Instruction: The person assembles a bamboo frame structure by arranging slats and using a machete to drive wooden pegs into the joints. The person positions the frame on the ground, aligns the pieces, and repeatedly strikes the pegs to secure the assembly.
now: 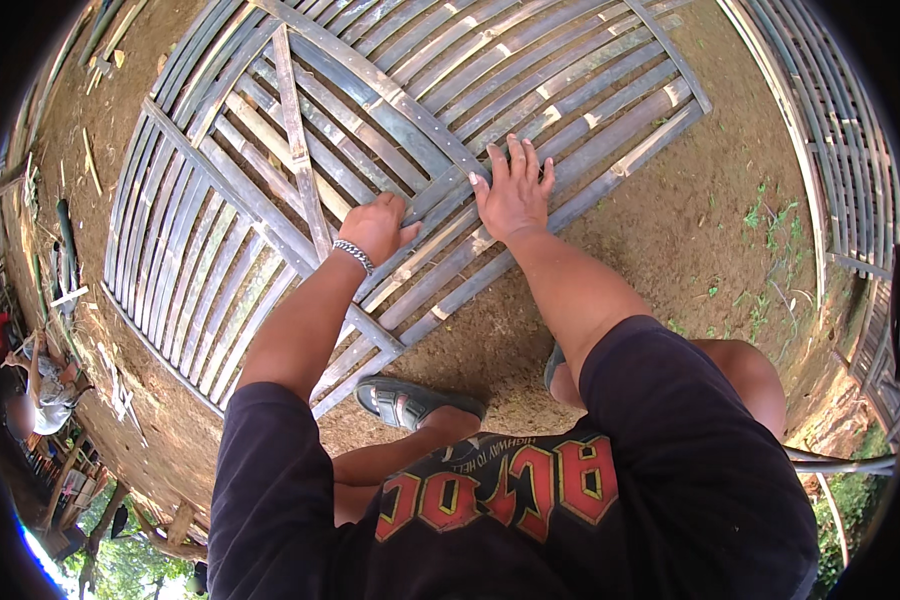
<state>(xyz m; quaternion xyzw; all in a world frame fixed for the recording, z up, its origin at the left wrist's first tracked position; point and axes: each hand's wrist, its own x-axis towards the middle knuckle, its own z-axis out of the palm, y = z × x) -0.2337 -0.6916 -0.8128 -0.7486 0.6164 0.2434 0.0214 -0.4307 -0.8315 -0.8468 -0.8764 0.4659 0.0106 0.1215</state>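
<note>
A large panel of split-bamboo slats (570,105) lies before me, with crosswise strips and a small framed square section in its middle. My left hand (375,232), a chain bracelet at its wrist, is closed at the near edge of that square section. Its fingers curl down over a bamboo slat (432,198), and the fingertips are partly hidden. To the right, my right hand (515,192) rests with fingers spread across the slats beside the corner of the square. A diagonal bamboo strip (298,150) crosses the square section left of my hands.
A second slatted bamboo panel (840,130) stands along the right. My sandalled foot (410,402) is close to the panel's near edge on bare soil (660,220). Bamboo offcuts (92,160) are scattered at left, where another person (50,395) is low down.
</note>
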